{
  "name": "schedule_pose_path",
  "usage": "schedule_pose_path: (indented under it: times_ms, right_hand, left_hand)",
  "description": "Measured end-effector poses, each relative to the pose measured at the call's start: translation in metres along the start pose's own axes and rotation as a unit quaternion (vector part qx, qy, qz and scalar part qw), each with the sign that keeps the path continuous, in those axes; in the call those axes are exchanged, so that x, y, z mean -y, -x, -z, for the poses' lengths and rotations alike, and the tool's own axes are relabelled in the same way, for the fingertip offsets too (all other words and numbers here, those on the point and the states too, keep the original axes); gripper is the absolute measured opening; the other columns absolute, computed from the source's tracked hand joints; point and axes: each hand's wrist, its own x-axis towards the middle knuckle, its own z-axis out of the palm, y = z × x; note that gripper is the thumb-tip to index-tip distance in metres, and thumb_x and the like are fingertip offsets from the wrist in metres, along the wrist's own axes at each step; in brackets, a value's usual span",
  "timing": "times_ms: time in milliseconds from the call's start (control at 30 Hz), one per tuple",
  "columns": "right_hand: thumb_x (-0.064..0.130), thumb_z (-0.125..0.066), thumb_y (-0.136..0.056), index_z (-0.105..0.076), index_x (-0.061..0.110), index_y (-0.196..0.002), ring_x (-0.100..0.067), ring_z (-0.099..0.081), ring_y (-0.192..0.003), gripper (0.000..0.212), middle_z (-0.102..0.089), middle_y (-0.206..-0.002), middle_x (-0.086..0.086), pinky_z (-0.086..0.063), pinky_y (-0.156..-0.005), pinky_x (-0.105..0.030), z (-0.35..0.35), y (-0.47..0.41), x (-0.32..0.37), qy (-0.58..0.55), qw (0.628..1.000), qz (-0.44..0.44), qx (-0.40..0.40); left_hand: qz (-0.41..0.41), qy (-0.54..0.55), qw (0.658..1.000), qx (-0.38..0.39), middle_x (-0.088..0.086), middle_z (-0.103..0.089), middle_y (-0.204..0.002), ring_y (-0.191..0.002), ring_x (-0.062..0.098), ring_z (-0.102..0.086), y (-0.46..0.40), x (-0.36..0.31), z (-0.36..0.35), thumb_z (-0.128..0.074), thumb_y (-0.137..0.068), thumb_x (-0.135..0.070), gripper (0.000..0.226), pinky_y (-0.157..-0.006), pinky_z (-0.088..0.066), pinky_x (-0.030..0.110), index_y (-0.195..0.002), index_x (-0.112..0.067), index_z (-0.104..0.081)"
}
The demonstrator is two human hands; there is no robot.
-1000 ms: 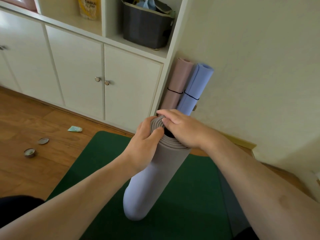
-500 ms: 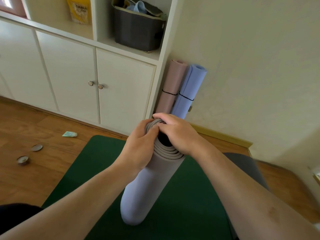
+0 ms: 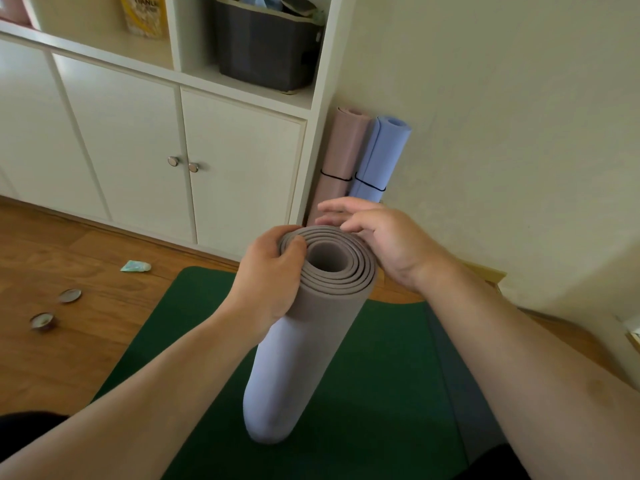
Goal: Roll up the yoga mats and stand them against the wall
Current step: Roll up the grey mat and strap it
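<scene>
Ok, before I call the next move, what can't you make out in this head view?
- Lower ends of the pink mat and blue mat: hidden behind the right hand.
- Left hand fingertips: hidden behind the rolled mat.
- Green mat: near end cut off by the bottom edge.
- Yellow bag label: cut off at the top.

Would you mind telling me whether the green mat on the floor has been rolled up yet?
No, the green mat lies flat on the floor, with the rolled lavender mat standing upright on it.
</scene>
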Motion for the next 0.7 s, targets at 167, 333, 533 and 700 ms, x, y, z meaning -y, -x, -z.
schedule_pose_path:
  times_ms: [167, 333, 533, 700]
  right_hand:
    - [0.046, -0.071, -0.076, -0.056, 0.032, -0.139, -0.006, -0.061, -0.121, 0.066, -0.062, -0.132, 0.014, -0.049, -0.105, -0.036, 0.002, 0.028, 0.027, 0.198, 0.979, -0.014, 0.040]
    - [0.069, -0.093, -0.061, -0.009, 0.035, -0.162, -0.019, -0.044, -0.140, 0.135, -0.033, -0.160, 0.005, -0.050, -0.110, -0.043, -0.030, 0.048, 0.038, 0.438, 0.895, -0.043, 0.068]
    - [0.044, -0.094, -0.067, -0.039, 0.021, -0.151, -0.022, -0.053, -0.123, 0.103, -0.048, -0.134, 0.003, -0.055, -0.095, -0.036, -0.017, 0.051, 0.015, 0.432, 0.902, -0.015, -0.024]
    - [0.014, -0.106, -0.053, -0.046, 0.031, -0.158, -0.001, -0.062, -0.119, 0.122, -0.060, -0.133, 0.019, -0.048, -0.097, -0.020, 0.052, 0.091, -0.015, 0.294, 0.954, 0.001, -0.061]
  left_hand:
    - [-0.003, -0.016, 1.000, -0.004, -0.013, -0.075, -0.100, -0.089, -0.002, -0.069, -0.002, -0.001, -0.001, -0.051, -0.108, -0.027, 0.024, -0.079, -0.054, 0.022, -0.121, -0.030, -0.070]
    - [0.010, 0.011, 1.000, 0.018, -0.007, -0.077, -0.101, -0.088, 0.002, -0.073, 0.001, -0.002, -0.009, -0.051, -0.107, -0.024, 0.024, -0.073, -0.060, 0.021, -0.123, -0.027, -0.069]
    - [0.052, 0.108, 0.979, 0.162, 0.001, -0.077, -0.116, -0.113, 0.014, -0.070, 0.006, -0.005, -0.016, -0.053, -0.108, -0.023, 0.026, -0.093, -0.053, 0.026, -0.131, -0.022, -0.067]
    - [-0.030, -0.071, 0.915, 0.396, -0.012, -0.050, -0.155, -0.141, 0.006, -0.048, 0.008, -0.004, -0.028, -0.078, -0.081, -0.033, 0.092, -0.120, -0.038, 0.038, -0.161, -0.032, -0.032]
